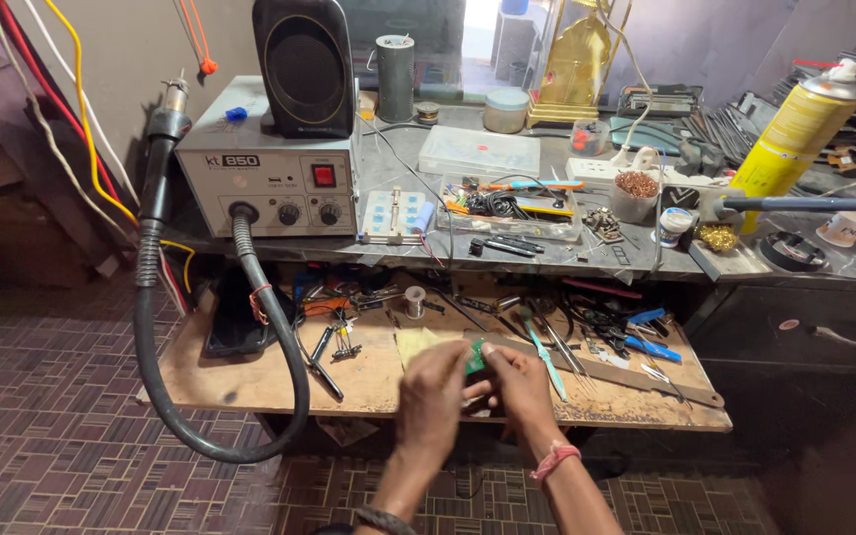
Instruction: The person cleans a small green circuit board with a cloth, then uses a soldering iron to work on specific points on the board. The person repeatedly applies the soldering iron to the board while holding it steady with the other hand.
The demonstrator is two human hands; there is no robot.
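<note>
Sm. green board [475, 358], btwn fingers.

Your left hand [432, 396] and right hand [517, 384] were bare, with no gloves and no rings that could be made out through the blur. Both forearms were uncovered, with no sleeves reaching into view. You wore a pink braided band [555, 459] around the right wrist and a dark beaded bracelet [384, 518] low on the left forearm.
</note>
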